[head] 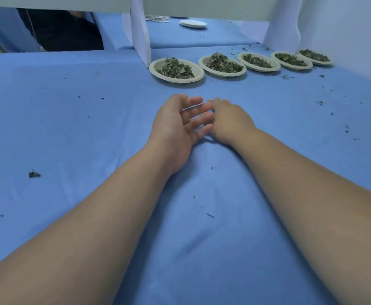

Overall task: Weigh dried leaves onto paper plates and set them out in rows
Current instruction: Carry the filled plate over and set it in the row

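Observation:
Several paper plates heaped with dried green leaves stand in a row at the far right of the blue cloth, from the nearest plate point(156, 71) to the farthest plate point(330, 62). My left hand point(175, 128) lies in the middle of the cloth, palm turned inward with straight fingers, holding nothing. My right hand point(228, 122) rests palm down beside it, its fingertips meeting the left fingers. Both hands are well short of the plates.
A stack of bare paper plates point(193, 24) sits on the far table behind a white upright panel point(140, 36). Loose leaf crumbs point(34, 174) dot the blue cloth point(70, 119). A dark shape fills the far left gap.

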{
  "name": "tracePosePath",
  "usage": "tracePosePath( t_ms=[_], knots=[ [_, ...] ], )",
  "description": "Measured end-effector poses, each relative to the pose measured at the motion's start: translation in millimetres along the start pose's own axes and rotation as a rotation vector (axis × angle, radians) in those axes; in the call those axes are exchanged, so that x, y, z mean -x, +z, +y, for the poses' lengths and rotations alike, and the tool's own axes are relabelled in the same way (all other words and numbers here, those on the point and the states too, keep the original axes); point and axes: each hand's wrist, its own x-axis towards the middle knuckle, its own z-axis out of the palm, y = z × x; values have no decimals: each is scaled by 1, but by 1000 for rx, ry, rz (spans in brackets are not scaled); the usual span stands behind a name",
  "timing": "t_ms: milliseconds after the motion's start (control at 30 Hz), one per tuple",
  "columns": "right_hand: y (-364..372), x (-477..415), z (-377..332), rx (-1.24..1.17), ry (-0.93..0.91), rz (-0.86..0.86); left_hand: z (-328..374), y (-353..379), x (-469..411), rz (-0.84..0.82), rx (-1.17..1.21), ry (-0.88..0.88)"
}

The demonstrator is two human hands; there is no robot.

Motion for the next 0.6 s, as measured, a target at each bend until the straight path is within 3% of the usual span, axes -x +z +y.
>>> tracePosePath(
  t_ms=[167, 300, 433, 500, 600],
  knots=[
    [-11, 84, 16, -79, 17, 36, -15, 10, 19, -145, -447, 308],
    [-28, 164, 24, -90, 15, 18, -39, 34, 53, -335, -767, 385],
    [-52, 251, 44, -108, -21, -39, -78, 78, 97, -407, -830, 369],
    [-69, 291, 59, -63, -39, 47, -94, 103, 122, -474, -828, 341],
    [-107, 350, 87, -131, 118, 200, -119, 150, 164, -563, -776, 372]
  ],
)
